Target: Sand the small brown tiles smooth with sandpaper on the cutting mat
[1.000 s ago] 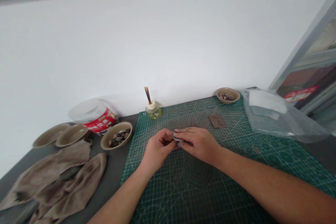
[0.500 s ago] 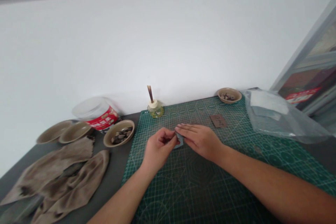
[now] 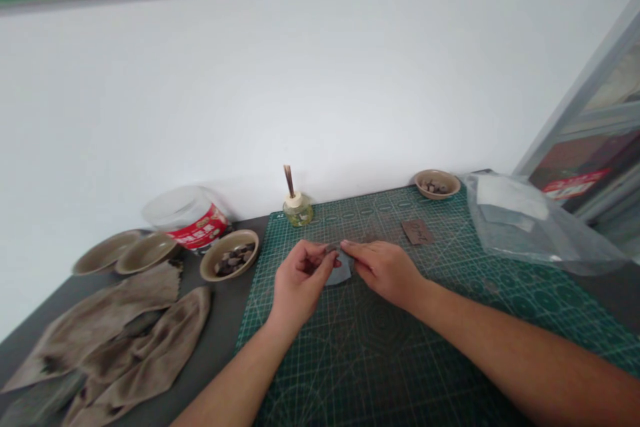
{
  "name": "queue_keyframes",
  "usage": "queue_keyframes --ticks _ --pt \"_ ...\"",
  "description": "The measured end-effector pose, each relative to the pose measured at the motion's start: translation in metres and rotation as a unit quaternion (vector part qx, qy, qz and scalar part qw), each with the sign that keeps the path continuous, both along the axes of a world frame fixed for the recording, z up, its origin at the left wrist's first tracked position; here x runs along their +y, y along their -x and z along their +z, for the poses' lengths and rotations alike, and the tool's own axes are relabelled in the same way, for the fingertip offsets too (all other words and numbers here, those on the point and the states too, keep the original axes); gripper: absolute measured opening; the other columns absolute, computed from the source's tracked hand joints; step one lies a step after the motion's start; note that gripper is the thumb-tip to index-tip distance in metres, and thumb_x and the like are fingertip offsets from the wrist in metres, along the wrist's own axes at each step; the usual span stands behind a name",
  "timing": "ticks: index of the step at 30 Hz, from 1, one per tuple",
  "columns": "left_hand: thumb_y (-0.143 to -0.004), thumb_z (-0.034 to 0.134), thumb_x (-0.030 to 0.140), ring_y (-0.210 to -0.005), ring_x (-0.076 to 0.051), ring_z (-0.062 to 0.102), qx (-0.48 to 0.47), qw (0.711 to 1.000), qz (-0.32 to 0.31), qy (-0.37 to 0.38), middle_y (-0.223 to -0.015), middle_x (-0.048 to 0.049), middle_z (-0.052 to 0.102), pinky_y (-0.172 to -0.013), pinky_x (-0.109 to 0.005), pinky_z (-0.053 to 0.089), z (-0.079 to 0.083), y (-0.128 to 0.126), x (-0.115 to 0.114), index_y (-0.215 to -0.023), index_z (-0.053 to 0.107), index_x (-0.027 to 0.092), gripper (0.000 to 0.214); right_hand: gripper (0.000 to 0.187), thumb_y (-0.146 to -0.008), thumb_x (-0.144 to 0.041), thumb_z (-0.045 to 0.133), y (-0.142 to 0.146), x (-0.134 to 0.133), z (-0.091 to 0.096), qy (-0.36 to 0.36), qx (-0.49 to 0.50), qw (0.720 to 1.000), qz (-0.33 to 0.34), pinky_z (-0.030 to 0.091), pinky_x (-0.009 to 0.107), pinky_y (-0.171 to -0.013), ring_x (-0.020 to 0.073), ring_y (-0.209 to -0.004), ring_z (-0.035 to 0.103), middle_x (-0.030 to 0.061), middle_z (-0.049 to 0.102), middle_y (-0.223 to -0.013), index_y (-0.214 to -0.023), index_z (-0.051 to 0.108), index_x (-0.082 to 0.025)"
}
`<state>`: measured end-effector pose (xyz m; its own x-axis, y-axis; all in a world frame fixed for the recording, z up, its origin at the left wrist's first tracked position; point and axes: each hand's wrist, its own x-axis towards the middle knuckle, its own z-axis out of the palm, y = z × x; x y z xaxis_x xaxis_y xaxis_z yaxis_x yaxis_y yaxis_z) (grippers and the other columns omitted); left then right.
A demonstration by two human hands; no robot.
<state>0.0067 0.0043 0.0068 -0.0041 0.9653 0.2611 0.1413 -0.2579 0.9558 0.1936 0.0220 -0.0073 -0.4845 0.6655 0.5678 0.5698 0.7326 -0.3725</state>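
My left hand (image 3: 299, 278) and my right hand (image 3: 383, 268) meet over the green cutting mat (image 3: 400, 347), both pinching a small grey-blue piece of sheet material (image 3: 340, 271) between them. The left thumb and fingers also close on something small and dark at the piece's top edge; I cannot make out what it is. The piece hangs low, just above the mat. A small brown rectangular piece (image 3: 417, 232) lies on the mat beyond my right hand.
A reed diffuser bottle (image 3: 298, 210) stands at the mat's far edge. Tan bowls hold small dark bits at left (image 3: 229, 263) and far right (image 3: 437, 183). Two empty bowls (image 3: 125, 251), a red-labelled tub (image 3: 187, 217), brown cloths (image 3: 115, 333) and a plastic bag (image 3: 530, 223) surround the mat.
The grey-blue piece shows more between my hands now, opened downward into a rounded flap. Both hands stayed at the same spot on the mat.
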Motion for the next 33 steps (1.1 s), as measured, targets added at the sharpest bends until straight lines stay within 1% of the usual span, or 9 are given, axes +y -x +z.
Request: queue_keyframes --ticks 3,6,9,17,21,24,27,30,33 --pt "-0.077 0.071 0.026 -0.072 -0.016 0.067 -0.01 1.0 -0.006 0.005 -0.076 -0.0007 0.066 -0.066 -0.025 0.051 -0.002 0.002 0.002 -0.085 0.054 0.018 0.02 0.043 -0.091 -0.015 0.05 0.001 -0.001 0.002 0.023 0.034 0.998 -0.042 0.053 0.034 -0.086 0.0205 -0.093 0.07 0.0084 0.072 -0.11 -0.134 0.053 -0.019" --pt "-0.077 0.07 0.023 -0.067 -0.013 0.062 0.036 0.999 -0.01 0.005 -0.072 0.0011 0.063 -0.062 -0.023 0.048 -0.005 0.004 0.004 -0.081 0.055 0.018 0.017 0.044 -0.091 -0.013 0.047 0.004 -0.006 0.006 -0.006 0.065 0.998 0.0 0.049 0.035 -0.096 0.0191 -0.109 0.064 0.0072 0.067 -0.122 -0.134 0.051 -0.021" --pt "-0.078 0.069 0.022 -0.062 -0.01 0.055 0.072 0.997 -0.006 -0.013 -0.068 0.0028 0.059 -0.058 -0.021 0.044 -0.007 0.005 0.003 -0.075 0.056 0.017 0.014 0.046 -0.091 -0.012 0.046 0.005 -0.008 0.007 -0.035 0.052 0.997 0.055 0.045 0.035 -0.103 0.0179 -0.122 0.056 0.007 0.059 -0.134 -0.136 0.05 -0.02" --pt "-0.08 0.067 0.019 -0.068 -0.011 0.058 0.025 0.999 -0.027 -0.035 -0.077 0.0009 0.063 -0.063 -0.021 0.047 -0.004 0.001 -0.002 -0.072 0.052 0.018 0.017 0.048 -0.091 -0.012 0.046 0.004 -0.009 0.004 -0.037 0.043 0.996 0.066 0.046 0.034 -0.102 0.0183 -0.122 0.056 0.0088 0.058 -0.135 -0.139 0.047 -0.018" --pt "-0.081 0.068 0.019 -0.07 -0.012 0.064 -0.003 0.999 -0.026 -0.032 -0.08 -0.0001 0.065 -0.064 -0.023 0.05 -0.004 0.002 -0.001 -0.076 0.051 0.018 0.017 0.042 -0.088 -0.012 0.049 0.003 -0.005 0.002 0.037 0.03 0.999 0.009 0.052 0.035 -0.091 0.0209 -0.103 0.067 0.0079 0.068 -0.12 -0.129 0.057 -0.018" --pt "-0.081 0.068 0.019 -0.068 -0.013 0.066 -0.028 0.998 -0.023 -0.042 -0.076 0.0014 0.064 -0.063 -0.024 0.051 -0.004 0.004 0.0 -0.093 0.054 0.019 0.018 0.039 -0.088 -0.014 0.051 0.002 -0.004 0.004 0.075 0.06 0.995 -0.031 0.053 0.032 -0.086 0.0198 -0.096 0.069 0.0063 0.072 -0.112 -0.126 0.059 -0.02" --pt "-0.084 0.066 0.019 -0.068 -0.014 0.067 -0.018 0.998 -0.038 -0.044 -0.074 0.0004 0.066 -0.063 -0.024 0.05 -0.005 0.004 0.001 -0.105 0.057 0.019 0.023 0.038 -0.087 -0.014 0.052 0.001 -0.006 0.006 0.08 0.104 0.99 -0.043 0.053 0.028 -0.082 0.0172 -0.091 0.07 0.004 0.073 -0.107 -0.124 0.058 -0.021" --pt "-0.082 0.067 0.019 -0.071 -0.014 0.067 -0.017 0.998 -0.051 -0.028 -0.077 -0.0013 0.068 -0.066 -0.023 0.05 -0.005 0.003 0.002 -0.104 0.06 0.017 0.023 0.036 -0.087 -0.015 0.054 0.001 -0.007 0.007 0.071 0.13 0.988 -0.053 0.053 0.026 -0.079 0.0156 -0.086 0.07 0.0029 0.073 -0.104 -0.122 0.059 -0.022" --pt "-0.08 0.069 0.02 -0.07 -0.014 0.067 -0.018 0.998 -0.059 -0.001 -0.074 -0.0007 0.068 -0.066 -0.025 0.051 -0.005 0.003 0.004 -0.102 0.06 0.017 0.024 0.036 -0.087 -0.012 0.053 0.001 -0.007 0.006 0.046 0.139 0.988 -0.038 0.052 0.026 -0.085 0.0156 -0.094 0.068 0.0033 0.072 -0.109 -0.121 0.059 -0.022"
